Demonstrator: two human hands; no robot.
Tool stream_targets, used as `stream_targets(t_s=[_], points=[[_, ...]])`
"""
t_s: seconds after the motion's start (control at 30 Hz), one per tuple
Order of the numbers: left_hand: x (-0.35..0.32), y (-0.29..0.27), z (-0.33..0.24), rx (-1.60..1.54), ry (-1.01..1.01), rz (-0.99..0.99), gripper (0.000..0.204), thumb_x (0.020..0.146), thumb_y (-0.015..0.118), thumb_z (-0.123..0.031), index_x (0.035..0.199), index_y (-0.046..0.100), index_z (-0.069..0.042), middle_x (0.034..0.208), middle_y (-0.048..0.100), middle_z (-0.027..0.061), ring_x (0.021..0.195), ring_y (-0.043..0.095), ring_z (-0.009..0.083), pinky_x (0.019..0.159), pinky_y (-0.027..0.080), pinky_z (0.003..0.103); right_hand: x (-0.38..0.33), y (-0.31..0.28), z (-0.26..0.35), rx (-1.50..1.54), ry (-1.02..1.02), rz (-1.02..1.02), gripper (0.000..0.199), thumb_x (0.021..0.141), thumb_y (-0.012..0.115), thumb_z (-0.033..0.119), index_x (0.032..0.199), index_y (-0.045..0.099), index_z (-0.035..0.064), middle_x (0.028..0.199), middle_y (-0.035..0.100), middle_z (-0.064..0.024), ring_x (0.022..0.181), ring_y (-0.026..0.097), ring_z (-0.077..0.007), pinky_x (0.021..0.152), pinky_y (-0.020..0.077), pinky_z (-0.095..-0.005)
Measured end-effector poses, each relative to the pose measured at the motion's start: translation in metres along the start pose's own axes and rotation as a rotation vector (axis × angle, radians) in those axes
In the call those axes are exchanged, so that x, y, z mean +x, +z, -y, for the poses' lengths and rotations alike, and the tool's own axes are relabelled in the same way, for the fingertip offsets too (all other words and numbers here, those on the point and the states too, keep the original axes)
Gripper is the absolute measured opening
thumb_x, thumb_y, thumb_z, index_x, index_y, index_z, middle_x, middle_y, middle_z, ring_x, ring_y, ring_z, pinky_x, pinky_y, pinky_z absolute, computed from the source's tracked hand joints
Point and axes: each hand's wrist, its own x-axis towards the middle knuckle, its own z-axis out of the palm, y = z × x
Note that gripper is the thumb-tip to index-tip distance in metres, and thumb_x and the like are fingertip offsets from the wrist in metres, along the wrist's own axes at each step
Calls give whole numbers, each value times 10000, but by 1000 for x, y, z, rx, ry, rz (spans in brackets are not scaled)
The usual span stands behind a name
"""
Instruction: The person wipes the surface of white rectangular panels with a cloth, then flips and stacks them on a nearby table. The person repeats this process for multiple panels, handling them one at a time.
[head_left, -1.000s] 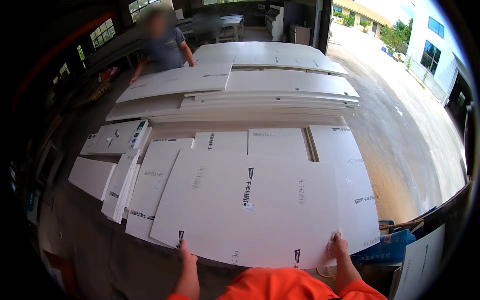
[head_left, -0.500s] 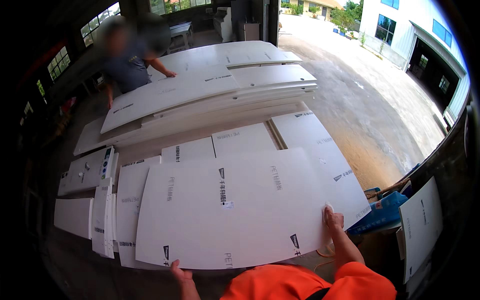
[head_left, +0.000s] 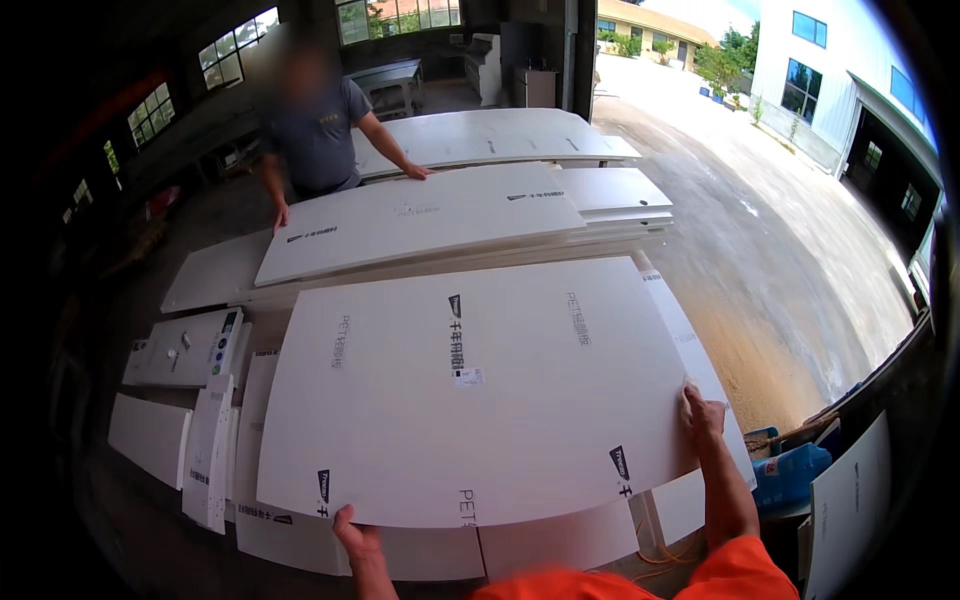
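Note:
A large white panel (head_left: 520,420) with dark printing and a small label spans the space in front of me, held over other white boards. My left hand (head_left: 358,532) grips its near edge, thumb on top and fingers hidden underneath. At its right edge my right hand (head_left: 704,410) is closed round the border, with something whitish at the fingertips. Parts of lower boards (head_left: 560,545) show beneath the near edge. Across from me, a co-worker in a dark grey shirt (head_left: 318,130) has both hands on a long white board (head_left: 420,215) that lies on a stack.
Small white boards (head_left: 150,440) lie at the left, one with small metallic bits on it. A blue bag or container (head_left: 790,478) and a leaning white panel (head_left: 850,515) stand at the right. An orange cord (head_left: 660,560) runs near my right side. Beyond is a doorway onto sunlit concrete.
The large panel has moved away from me over the boards, uncovering some near its front edge. Both my hands have kept hold. The co-worker stands more upright; the view has shifted.

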Motion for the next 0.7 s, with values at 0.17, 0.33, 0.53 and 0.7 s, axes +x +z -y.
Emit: stream_targets(t_s=[0.17, 0.33, 0.53, 0.7], points=[[94, 70, 7, -58, 50, 121, 625, 764, 658, -117, 1377, 558, -49, 1301, 636, 106, 1212, 603, 320, 1053, 514, 502, 53, 94, 84, 77, 34, 97, 393, 841, 842, 320, 650, 619, 59, 604, 545, -6, 469, 485, -119, 410, 361, -319], [230, 133, 31, -48, 0, 107, 529, 825, 646, -125, 1344, 579, -50, 1322, 622, 109, 1211, 600, 310, 1040, 518, 504, 152, 201, 139, -51, -16, 104, 288, 849, 830, 258, 835, 733, -13, 738, 678, -70, 572, 605, -154, 439, 435, -335], [373, 213, 75, 45, -104, 190, 411, 958, 605, -156, 1353, 557, -52, 1334, 614, 116, 1239, 584, 299, 1042, 514, 500, 267, 310, 192, 250, 27, 381, 115, 919, 704, 124, 908, 722, 10, 769, 685, -79, 600, 664, -173, 453, 528, -345], [425, 270, 106, 242, -89, 161, 309, 1014, 565, -170, 1293, 555, -37, 1297, 622, 138, 1215, 595, 291, 1003, 541, 467, 294, 354, 224, 148, -259, 480, 220, 928, 488, -7, 916, 707, -26, 675, 613, -73, 520, 584, -172, 440, 451, -319]])
